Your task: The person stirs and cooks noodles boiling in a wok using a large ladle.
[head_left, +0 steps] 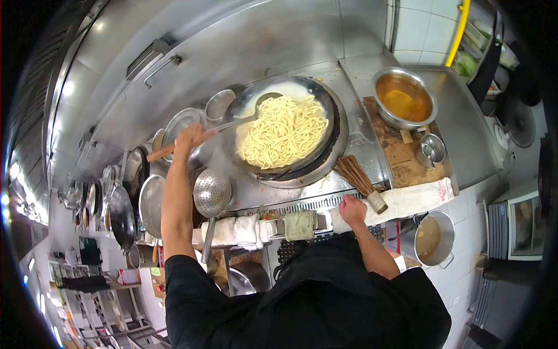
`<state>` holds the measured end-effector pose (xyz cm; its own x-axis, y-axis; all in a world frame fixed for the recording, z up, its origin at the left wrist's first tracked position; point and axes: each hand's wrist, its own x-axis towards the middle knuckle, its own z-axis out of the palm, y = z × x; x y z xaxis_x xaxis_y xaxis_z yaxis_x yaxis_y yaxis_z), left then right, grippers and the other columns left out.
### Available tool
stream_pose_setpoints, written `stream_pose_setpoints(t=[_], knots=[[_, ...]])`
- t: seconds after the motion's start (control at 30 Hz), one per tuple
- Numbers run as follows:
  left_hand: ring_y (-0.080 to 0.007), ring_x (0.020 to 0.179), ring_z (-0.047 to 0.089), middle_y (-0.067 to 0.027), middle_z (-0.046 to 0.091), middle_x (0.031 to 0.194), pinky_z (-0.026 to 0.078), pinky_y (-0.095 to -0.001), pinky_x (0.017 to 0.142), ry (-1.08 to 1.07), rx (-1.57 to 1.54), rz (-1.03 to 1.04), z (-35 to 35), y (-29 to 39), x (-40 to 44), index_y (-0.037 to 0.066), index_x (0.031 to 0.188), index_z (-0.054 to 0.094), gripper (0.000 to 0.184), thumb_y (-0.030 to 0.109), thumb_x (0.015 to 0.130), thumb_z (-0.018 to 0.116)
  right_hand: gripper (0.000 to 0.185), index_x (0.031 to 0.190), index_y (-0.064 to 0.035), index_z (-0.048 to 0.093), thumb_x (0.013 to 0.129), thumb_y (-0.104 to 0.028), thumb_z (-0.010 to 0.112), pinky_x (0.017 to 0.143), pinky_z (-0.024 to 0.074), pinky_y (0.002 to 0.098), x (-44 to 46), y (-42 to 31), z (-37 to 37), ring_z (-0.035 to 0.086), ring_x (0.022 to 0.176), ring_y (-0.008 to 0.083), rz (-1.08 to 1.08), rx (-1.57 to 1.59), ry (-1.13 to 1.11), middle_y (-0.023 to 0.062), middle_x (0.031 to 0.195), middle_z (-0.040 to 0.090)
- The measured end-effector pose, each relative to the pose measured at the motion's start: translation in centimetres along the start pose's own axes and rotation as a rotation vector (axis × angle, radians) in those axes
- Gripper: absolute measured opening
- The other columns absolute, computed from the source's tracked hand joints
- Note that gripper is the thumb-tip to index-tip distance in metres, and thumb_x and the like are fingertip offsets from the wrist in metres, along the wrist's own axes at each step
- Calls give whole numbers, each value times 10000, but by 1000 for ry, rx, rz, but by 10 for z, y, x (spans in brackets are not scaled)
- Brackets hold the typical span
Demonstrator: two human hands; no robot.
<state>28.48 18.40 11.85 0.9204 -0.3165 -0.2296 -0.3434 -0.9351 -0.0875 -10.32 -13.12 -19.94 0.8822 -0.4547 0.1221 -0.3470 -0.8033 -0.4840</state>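
My left hand (192,137) grips the ladle (237,123) by its long handle, whose wooden end sticks out behind my fist. The ladle's bowl lies in the wok (244,104), at the far left edge of a heap of pale noodles (285,131). Whitish liquid shows along the wok's back side. At the front edge of the stove, my right hand (353,210) is closed in a fist against a white towel (407,203). What it holds, if anything, is hidden. Just beyond that fist lies a bamboo wok brush (361,181).
A perforated skimmer (212,193) rests left of the wok. Right of the stove stand a steel bowl of yellow liquid (405,99) and a small steel pot (430,151). A pot of cloudy liquid (429,237) stands lower right. Several pans hang at far left.
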Motion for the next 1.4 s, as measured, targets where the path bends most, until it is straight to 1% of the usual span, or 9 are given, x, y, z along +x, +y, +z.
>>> stream_pose_setpoints(t=[0.17, 0.23, 0.37, 0.63, 0.83, 0.93, 1.0, 1.33, 1.4], knots=[[-367, 948, 680, -191, 713, 955, 508, -496, 833, 28, 2, -18, -15, 5, -33, 79, 918, 760, 589, 636, 816, 599, 128, 817, -77, 615, 815, -204, 600, 665, 516, 458, 0, 0, -1, 658, 757, 319, -1, 15, 17, 108, 840, 660], [-386, 901, 676, -202, 705, 858, 505, -475, 820, 29, 70, -7, -21, 8, -47, 65, 933, 756, 611, 645, 826, 597, 126, 816, -78, 617, 816, -202, 597, 664, 515, 458, 0, 1, 1, 657, 756, 320, -1, 24, 36, 109, 839, 659], [-369, 917, 682, -168, 719, 907, 520, -486, 805, 43, 65, -32, -33, 15, -80, 78, 894, 756, 591, 644, 829, 597, 124, 823, -82, 621, 821, -202, 588, 666, 516, 458, 0, -2, -3, 657, 757, 322, 16, 2, 11, 107, 839, 660], [-376, 843, 683, -178, 696, 811, 535, -487, 739, 201, 289, 51, -29, 50, -132, 101, 859, 748, 563, 639, 846, 586, 119, 834, -91, 627, 820, -206, 598, 651, 515, 469, -2, 2, 1, 658, 756, 324, -8, 9, 48, 101, 852, 668], [-341, 808, 706, -147, 709, 832, 555, -449, 678, 198, 342, 54, -21, 70, -134, 88, 843, 738, 501, 564, 888, 590, 105, 823, -90, 617, 814, -193, 606, 633, 513, 469, -1, 4, 2, 654, 729, 328, -32, 35, 86, 104, 834, 663], [-345, 828, 706, -147, 710, 844, 555, -448, 690, 187, 336, 47, -16, 72, -127, 86, 847, 735, 508, 569, 892, 581, 94, 815, -86, 609, 809, -180, 610, 622, 510, 468, -2, 5, 3, 648, 713, 331, -60, 54, 124, 105, 817, 656], [-346, 840, 705, -150, 710, 865, 555, -449, 699, 185, 331, 45, -14, 72, -123, 84, 854, 734, 513, 571, 893, 578, 115, 869, -97, 647, 812, -193, 620, 662, 510, 465, -2, 5, 3, 654, 749, 332, -21, 50, 53, 99, 878, 683], [-353, 910, 698, -165, 711, 958, 552, -462, 731, 118, 270, 3, -4, 66, -99, 71, 881, 734, 554, 594, 900, 549, 116, 855, -95, 654, 813, -193, 609, 648, 511, 460, -1, 3, 2, 656, 743, 330, 3, 27, 41, 100, 861, 682], [-354, 892, 699, -162, 712, 926, 551, -462, 721, 119, 251, -1, -3, 63, -93, 72, 881, 734, 559, 599, 897, 548, 111, 817, -80, 611, 812, -191, 609, 631, 505, 476, -1, 2, 0, 645, 725, 335, -21, 43, 81, 116, 796, 643]])
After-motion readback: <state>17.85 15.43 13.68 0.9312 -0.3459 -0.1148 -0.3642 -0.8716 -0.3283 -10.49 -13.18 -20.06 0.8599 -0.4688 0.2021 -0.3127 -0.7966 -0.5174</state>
